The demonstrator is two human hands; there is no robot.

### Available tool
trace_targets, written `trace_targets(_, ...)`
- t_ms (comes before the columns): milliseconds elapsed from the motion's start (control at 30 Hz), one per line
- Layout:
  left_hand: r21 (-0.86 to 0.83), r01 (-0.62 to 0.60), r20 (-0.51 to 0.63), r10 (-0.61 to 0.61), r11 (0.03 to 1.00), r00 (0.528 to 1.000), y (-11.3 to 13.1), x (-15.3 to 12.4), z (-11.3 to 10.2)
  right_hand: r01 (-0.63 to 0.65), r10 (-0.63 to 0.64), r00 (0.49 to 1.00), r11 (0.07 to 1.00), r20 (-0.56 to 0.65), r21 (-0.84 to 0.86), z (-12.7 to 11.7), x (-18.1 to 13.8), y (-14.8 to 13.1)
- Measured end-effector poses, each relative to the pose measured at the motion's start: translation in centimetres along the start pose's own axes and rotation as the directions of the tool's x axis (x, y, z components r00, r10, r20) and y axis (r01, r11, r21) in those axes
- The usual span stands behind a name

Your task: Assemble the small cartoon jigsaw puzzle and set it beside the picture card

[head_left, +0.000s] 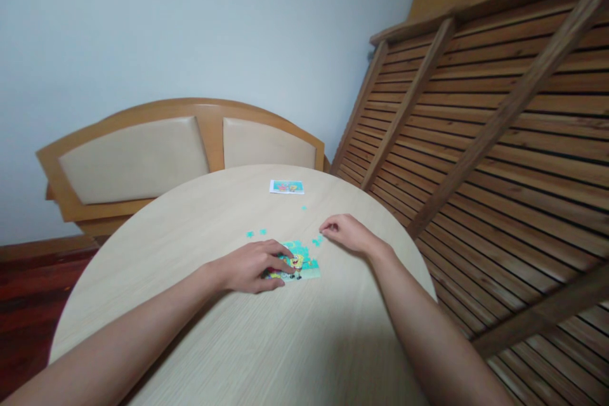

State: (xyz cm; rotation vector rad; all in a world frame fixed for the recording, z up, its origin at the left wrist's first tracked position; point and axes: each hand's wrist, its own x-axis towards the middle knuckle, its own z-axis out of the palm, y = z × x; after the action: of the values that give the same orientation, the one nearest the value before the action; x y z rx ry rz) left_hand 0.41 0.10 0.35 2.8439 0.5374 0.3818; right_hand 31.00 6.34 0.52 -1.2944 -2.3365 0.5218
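A partly joined jigsaw puzzle with a yellow cartoon figure on turquoise lies on the round table. My left hand rests over its left side with the fingers spread, hiding that part. At the puzzle's upper right, my right hand pinches a small turquoise puzzle piece between thumb and fingertips. Another turquoise piece sits just below it, by the puzzle's edge. Two loose pieces, one beside the other, lie beyond my left hand. A single piece lies farther back.
Near the far edge of the pale wooden table lies a picture card with cartoon figures. Behind the table stands a padded wooden headboard against the wall. A slatted wooden frame leans close along the right side.
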Motion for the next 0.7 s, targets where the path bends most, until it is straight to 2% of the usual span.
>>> trace_targets(167,-0.001,0.005,0.009,-0.005,1.000,1.000,-0.1,0.0,0.1,-0.010,0.008,1.000,0.999,0.027,0.045,0.2,-0.1,1.4)
trace_targets(567,0.000,0.009,0.005,-0.009,1.000,1.000,-0.1,0.0,0.1,-0.021,0.014,0.994,0.997,0.107,0.070,0.7,0.2,1.5)
trace_targets(700,0.001,0.013,0.010,-0.013,1.000,1.000,-0.2,0.0,0.1,-0.081,0.070,0.988,0.994,0.138,0.070,0.7,0.1,1.6)
